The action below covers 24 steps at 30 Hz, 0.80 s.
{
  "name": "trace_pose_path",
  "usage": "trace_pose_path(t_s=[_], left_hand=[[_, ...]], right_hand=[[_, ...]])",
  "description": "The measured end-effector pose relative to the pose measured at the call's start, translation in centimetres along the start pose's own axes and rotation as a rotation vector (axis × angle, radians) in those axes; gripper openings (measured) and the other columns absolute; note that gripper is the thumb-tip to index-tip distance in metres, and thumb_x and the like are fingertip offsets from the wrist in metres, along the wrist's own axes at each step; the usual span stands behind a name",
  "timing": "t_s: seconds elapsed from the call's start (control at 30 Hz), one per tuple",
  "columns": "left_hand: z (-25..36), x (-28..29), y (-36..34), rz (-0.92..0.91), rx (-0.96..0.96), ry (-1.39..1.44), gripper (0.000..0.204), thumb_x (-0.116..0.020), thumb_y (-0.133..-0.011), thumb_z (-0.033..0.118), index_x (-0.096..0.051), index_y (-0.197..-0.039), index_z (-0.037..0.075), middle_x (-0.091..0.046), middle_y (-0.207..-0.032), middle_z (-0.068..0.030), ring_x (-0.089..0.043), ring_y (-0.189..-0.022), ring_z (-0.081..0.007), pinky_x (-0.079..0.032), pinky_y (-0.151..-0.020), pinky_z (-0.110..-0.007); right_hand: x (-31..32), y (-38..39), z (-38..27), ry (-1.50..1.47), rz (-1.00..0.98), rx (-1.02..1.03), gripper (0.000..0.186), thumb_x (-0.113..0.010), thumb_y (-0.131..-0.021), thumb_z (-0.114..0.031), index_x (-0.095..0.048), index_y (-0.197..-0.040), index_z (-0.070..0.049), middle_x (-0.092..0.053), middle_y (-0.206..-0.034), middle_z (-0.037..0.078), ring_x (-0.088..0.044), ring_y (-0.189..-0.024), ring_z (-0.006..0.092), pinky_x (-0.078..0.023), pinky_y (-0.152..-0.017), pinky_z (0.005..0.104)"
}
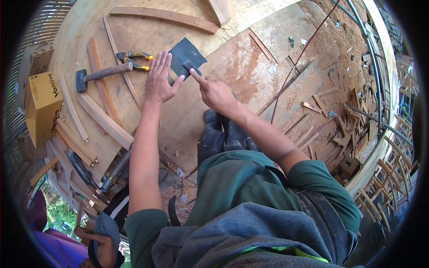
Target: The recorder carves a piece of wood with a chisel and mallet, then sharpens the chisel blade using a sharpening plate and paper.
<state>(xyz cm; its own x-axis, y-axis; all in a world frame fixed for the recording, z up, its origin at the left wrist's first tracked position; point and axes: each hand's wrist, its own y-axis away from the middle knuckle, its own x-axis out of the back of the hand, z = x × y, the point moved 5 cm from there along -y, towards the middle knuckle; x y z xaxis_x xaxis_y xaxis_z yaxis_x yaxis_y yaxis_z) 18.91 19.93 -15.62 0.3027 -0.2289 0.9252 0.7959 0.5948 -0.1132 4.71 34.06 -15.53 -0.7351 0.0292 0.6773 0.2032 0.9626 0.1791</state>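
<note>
My left hand (159, 80) lies flat with fingers stretched out on the worktable (237, 71), along the left edge of a dark square sheet (183, 47). My right hand (214, 91) is closed around a small dark strip (190, 65), index finger extended along it, on the sheet; its exact grip is partly hidden. Just left of my left hand are yellow-handled pliers (140, 56). A hammer (105, 72) with a wooden handle lies further left, across wooden strips (103, 89).
A yellow cardboard box (42, 107) stands at left. Curved timber (165, 15) lies at the back. Sawdust and offcuts (339, 120) pile up at right, near a pipe (375, 114). A dark cylindrical tool (114, 174) sits below the board. Another person (100, 243) is at lower left.
</note>
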Motion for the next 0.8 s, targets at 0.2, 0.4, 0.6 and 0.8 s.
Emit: trace_pose_path(t_s=[0.2, 0.4, 0.6, 0.8], left_hand=[[-0.5, 0.3, -0.4, -0.018, 0.014, -0.046, 0.093, -0.068, -0.089, 0.053, -0.036, -0.158, 0.001, -0.035, -0.165, -0.0191, -0.031, -0.154, -0.0343, -0.021, -0.127, -0.046], [-0.6, 0.0, -0.5, 0.01, 0.009, -0.034, 0.092, -0.068, -0.088, 0.052, -0.037, -0.157, 0.001, -0.036, -0.164, -0.0189, -0.032, -0.153, -0.034, -0.022, -0.127, -0.046], [-0.8, 0.1, -0.5, 0.021, 0.002, -0.034, 0.091, -0.068, -0.088, 0.052, -0.037, -0.157, 0.001, -0.036, -0.164, -0.0209, -0.033, -0.152, -0.0363, -0.021, -0.127, -0.047], [-1.0, 0.2, 0.0, 0.016, 0.052, 0.02, 0.102, -0.072, -0.083, 0.05, -0.026, -0.16, 0.002, -0.039, -0.162, -0.0183, -0.034, -0.152, -0.0335, -0.021, -0.128, -0.044]], right_hand=[[1.6, -1.7, 0.5, 0.039, 0.014, 0.051, 0.053, -0.051, -0.095, -0.012, -0.06, -0.146, -0.024, -0.068, -0.085, 0.018, -0.069, -0.075, 0.0395, -0.056, -0.07, 0.0507], [0.5, -1.8, 0.2, -0.046, 0.099, 0.019, 0.047, -0.052, -0.098, -0.015, -0.062, -0.143, -0.024, -0.07, -0.089, 0.019, -0.07, -0.082, 0.0397, -0.056, -0.072, 0.0505], [2.6, -3.6, 0.7, 0.08, 0.112, -0.02, 0.047, -0.054, -0.099, -0.014, -0.061, -0.144, -0.026, -0.069, -0.084, 0.022, -0.069, -0.077, 0.0397, -0.055, -0.072, 0.0491], [1.6, -2.6, -0.3, -0.002, 0.079, 0.087, 0.05, -0.056, -0.096, -0.009, -0.062, -0.143, -0.022, -0.068, -0.083, 0.024, -0.069, -0.076, 0.0409, -0.054, -0.072, 0.0499]])
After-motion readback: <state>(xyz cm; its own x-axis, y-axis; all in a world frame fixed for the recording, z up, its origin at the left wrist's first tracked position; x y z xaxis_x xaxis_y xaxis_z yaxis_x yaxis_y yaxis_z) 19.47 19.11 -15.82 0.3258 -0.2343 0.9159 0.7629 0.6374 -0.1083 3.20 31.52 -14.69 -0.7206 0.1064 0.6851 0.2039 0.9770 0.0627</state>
